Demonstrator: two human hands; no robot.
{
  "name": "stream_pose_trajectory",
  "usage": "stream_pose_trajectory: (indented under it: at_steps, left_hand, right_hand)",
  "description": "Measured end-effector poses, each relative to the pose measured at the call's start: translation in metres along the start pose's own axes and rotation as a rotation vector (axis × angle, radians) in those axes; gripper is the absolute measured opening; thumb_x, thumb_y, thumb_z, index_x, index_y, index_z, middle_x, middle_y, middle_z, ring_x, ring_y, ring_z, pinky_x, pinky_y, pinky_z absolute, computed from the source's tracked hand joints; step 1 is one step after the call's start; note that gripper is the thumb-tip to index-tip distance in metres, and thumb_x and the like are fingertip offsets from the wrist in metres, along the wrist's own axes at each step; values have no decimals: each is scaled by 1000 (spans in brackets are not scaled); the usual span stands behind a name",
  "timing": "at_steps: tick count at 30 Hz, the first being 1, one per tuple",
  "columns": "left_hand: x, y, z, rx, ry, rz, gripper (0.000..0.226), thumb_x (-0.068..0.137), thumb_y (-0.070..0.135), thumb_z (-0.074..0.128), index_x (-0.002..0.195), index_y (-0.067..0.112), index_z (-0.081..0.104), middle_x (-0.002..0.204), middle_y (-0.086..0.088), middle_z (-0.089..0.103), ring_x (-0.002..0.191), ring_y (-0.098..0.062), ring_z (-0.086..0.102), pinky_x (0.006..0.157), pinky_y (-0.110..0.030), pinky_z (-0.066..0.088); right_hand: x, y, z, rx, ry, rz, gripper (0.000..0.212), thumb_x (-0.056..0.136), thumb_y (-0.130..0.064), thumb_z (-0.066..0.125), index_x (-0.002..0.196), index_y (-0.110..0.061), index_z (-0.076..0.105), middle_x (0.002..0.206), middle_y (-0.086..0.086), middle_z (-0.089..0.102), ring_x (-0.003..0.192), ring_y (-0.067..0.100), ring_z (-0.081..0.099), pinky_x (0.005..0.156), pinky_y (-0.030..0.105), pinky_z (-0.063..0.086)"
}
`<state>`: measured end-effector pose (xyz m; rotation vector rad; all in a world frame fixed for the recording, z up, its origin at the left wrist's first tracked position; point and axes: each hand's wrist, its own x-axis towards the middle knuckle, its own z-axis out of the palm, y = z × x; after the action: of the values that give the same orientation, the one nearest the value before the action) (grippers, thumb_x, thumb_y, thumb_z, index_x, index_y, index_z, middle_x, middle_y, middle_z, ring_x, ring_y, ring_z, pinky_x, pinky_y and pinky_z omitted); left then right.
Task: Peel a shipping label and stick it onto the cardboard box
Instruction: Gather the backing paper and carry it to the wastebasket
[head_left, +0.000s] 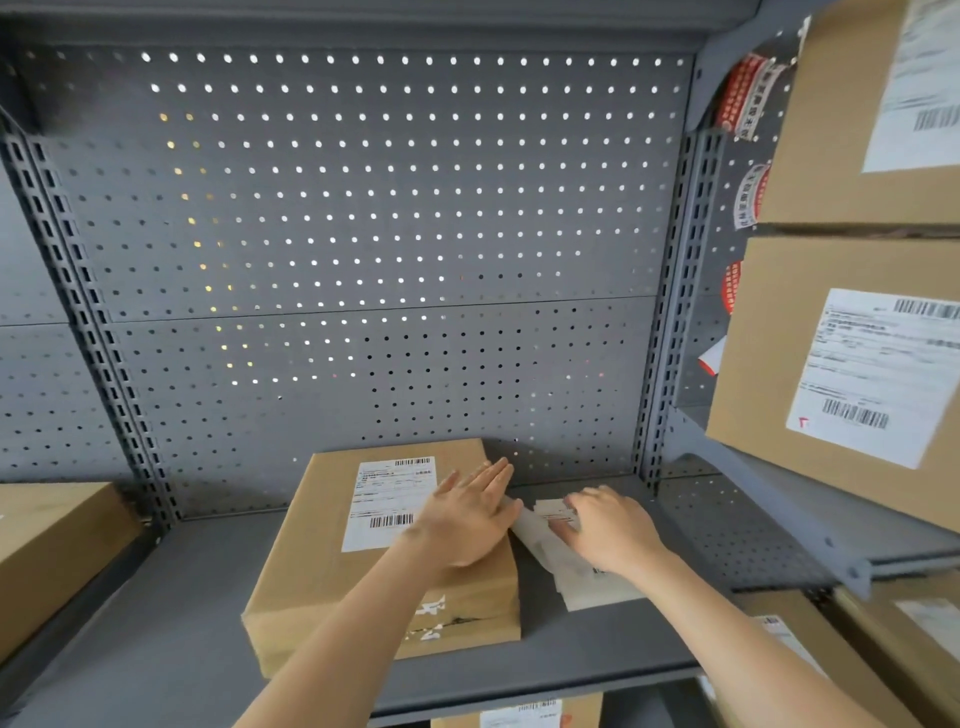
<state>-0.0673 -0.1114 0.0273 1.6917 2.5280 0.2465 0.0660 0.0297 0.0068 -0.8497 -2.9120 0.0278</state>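
Cardboard box (322, 561): it lies flat on the grey shelf (156, 639), in the lower middle of the frame.
Shipping label (387, 499): it is stuck on the top face of the box, white, with barcodes; its lower right corner is under your hand.
Left hand (467, 514): you keep it flat and released, fingers straight, palm down on the right part of the box top, partly over the label.
Right hand (608, 525): it rests on the label sheets (576, 571) just right of the box, fingers bent down on the paper; I cannot tell if it grips a sheet or only presses.
Around: a second carton (52, 545) at the left edge; two labelled cartons (852, 358) stacked at the upper right; red and white stickers (745, 93) on the panel beside them; more boxes at the lower right.
In the way: your left forearm crosses the front of the box and hides part of its top.
Hard to see: the label text is too blurred to read; the sheets are partly hidden under your right hand.
Room: grey metal shelving with a pegboard back (363, 234), and light shines through its holes.
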Motion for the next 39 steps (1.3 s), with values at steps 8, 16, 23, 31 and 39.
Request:
stream_pose_trajectory:
  at_steps: [8,16,23,31,39]
  left_hand:
    - [6,-7,0,4,20,-8,57,99,45,19,150,23,7,159,9,3,145,-6,-1,119,-35,-2]
    - [1,-13,-6,2,99,-17,57,98,47,22,149,25,10,159,6,9,146,-12,6,119,-33,0]
    - [-2,-13,-20,25,209,12,57,97,47,28,149,23,16,157,5,20,143,-15,20,117,-32,9]
    - [2,-23,-47,64,424,60,56,98,40,34,149,26,14,158,8,13,142,-16,21,116,-33,14]
    - [-47,-71,-68,118,626,-26,38,94,28,50,131,21,49,130,3,55,119,-22,50,105,-35,35]
  right_hand:
    - [7,-6,14,-38,22,1,45,90,-53,48,102,-16,70,106,4,69,109,23,56,82,34,46]
    - [8,-8,9,24,143,27,23,94,-29,46,101,-16,65,98,2,67,103,22,56,77,31,40]
    - [13,-8,-19,106,295,100,20,96,-26,44,98,-20,63,78,0,67,71,19,63,59,28,43]
    - [13,-27,-63,180,555,-88,8,90,-18,59,85,-16,65,52,-15,24,57,19,40,54,28,28]
    - [23,-84,-66,273,651,-290,10,79,-9,73,77,-17,67,53,-5,59,54,19,50,50,23,28]
